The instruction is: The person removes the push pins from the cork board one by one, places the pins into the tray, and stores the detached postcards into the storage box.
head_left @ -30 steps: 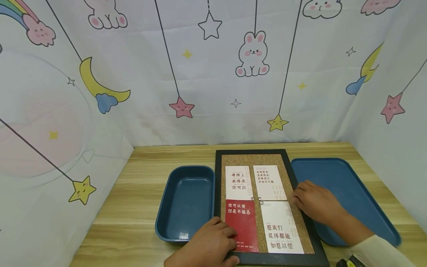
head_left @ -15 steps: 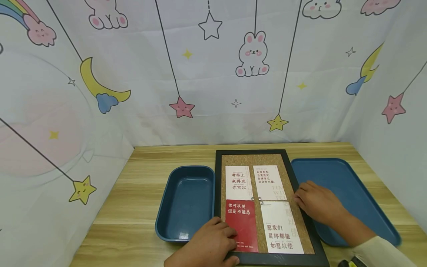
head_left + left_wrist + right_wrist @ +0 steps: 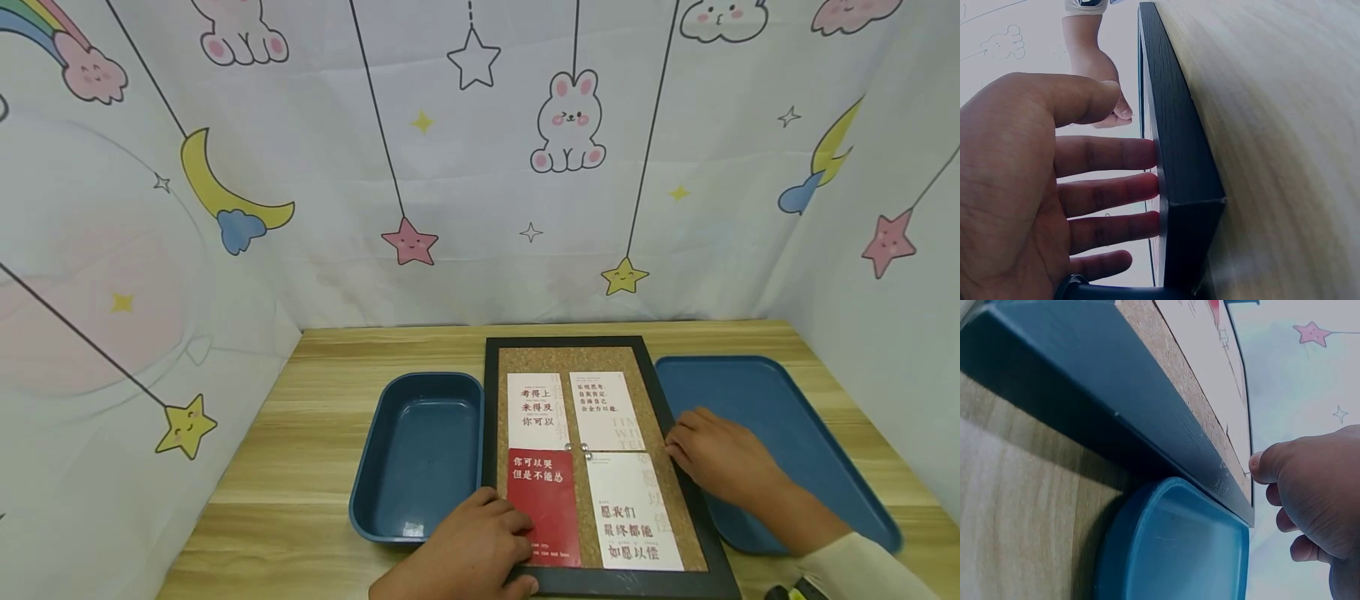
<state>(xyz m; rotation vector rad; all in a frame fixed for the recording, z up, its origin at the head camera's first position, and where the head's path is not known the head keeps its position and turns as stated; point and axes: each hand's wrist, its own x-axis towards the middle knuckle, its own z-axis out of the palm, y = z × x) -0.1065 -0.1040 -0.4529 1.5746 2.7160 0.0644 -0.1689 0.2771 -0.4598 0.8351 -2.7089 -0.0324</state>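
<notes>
A black-framed corkboard (image 3: 555, 358) lies on the table, with three white cards and a red card (image 3: 547, 508) on it. Silvery pins (image 3: 585, 450) show where the cards meet at the middle. My left hand (image 3: 476, 537) rests over the lower left corner, fingertips on the red card. In the left wrist view, straight fingers of that hand (image 3: 1054, 181) reach over the black frame (image 3: 1175, 112). Beside the right edge of the board is my right hand (image 3: 723, 458), fingers loosely curled, nothing visible in them. The right wrist view shows its thumb (image 3: 1266, 462) overlapping the far frame edge.
A deep blue bin (image 3: 416, 467) stands against the left side of the board. On the right, a shallow blue tray (image 3: 772, 408) sits partly under my right forearm. A white curtain (image 3: 480, 183) printed with cartoons hangs behind the wooden table (image 3: 322, 425).
My right hand has shifted slightly right, from the board's edge toward the blue tray. The left hand, cards and pins stay where they were.
</notes>
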